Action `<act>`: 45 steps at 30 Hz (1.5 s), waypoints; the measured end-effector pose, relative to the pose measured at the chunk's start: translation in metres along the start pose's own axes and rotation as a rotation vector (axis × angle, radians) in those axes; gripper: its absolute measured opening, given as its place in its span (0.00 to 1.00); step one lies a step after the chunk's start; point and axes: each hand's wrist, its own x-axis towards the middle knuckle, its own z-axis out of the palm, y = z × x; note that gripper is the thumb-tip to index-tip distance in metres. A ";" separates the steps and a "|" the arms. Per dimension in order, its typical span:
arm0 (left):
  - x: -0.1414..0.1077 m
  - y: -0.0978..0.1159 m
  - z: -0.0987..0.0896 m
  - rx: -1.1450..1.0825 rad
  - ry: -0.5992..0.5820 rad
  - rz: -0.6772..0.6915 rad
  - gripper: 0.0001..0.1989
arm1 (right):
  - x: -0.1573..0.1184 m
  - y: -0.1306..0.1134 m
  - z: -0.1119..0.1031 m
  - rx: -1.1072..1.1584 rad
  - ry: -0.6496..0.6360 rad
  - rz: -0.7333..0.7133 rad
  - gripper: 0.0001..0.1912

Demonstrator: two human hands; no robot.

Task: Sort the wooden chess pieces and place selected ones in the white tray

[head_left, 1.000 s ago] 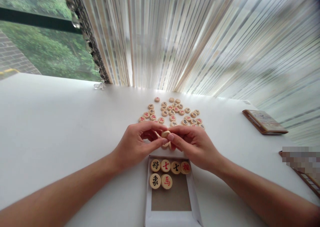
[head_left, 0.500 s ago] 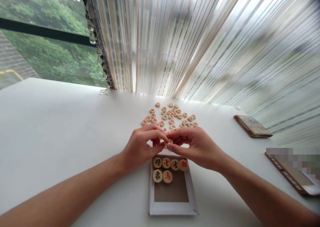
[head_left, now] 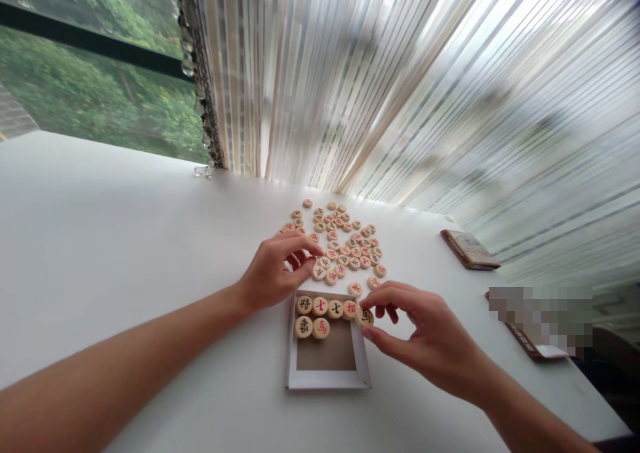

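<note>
Between the thumb and fingers of my right hand (head_left: 400,316) is a round wooden piece with a black character (head_left: 367,316), held over the right rim of a shallow white box (head_left: 327,380). Inside the box are a top row of pieces, among them a red-character one (head_left: 320,307), and a second row with a black piece (head_left: 303,327) and a red piece (head_left: 321,328). Beyond the box, my left hand (head_left: 287,266) is at the near left edge of the loose pieces (head_left: 343,250), its fingertips pinched by a black-character piece (head_left: 319,272); what they grip is too small to tell.
Many loose pieces lie spread on the white table (head_left: 150,240) behind the box. A brown box (head_left: 470,249) lies at the right, with another brown-edged item (head_left: 520,333) nearer. A striped curtain (head_left: 310,93) hangs at the table's far edge.
My right hand has moved right and nearer with the black-character piece, away from my left hand. My left hand is now beside the loose pieces. The camera view has shifted.
</note>
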 end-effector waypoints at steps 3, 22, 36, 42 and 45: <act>0.000 0.000 0.000 0.007 0.000 0.003 0.07 | -0.010 -0.006 0.008 -0.040 -0.011 -0.035 0.07; 0.002 0.000 0.001 0.026 0.007 -0.015 0.08 | -0.012 0.007 0.042 -0.152 0.017 -0.204 0.07; 0.001 0.000 0.001 0.035 0.012 -0.041 0.07 | -0.006 0.009 0.044 -0.178 0.030 -0.224 0.07; 0.001 -0.002 0.001 0.010 0.015 -0.055 0.06 | -0.006 0.005 0.039 -0.147 0.057 -0.229 0.06; 0.001 -0.005 0.001 -0.014 0.042 -0.090 0.06 | -0.002 0.001 0.027 -0.126 0.077 -0.214 0.05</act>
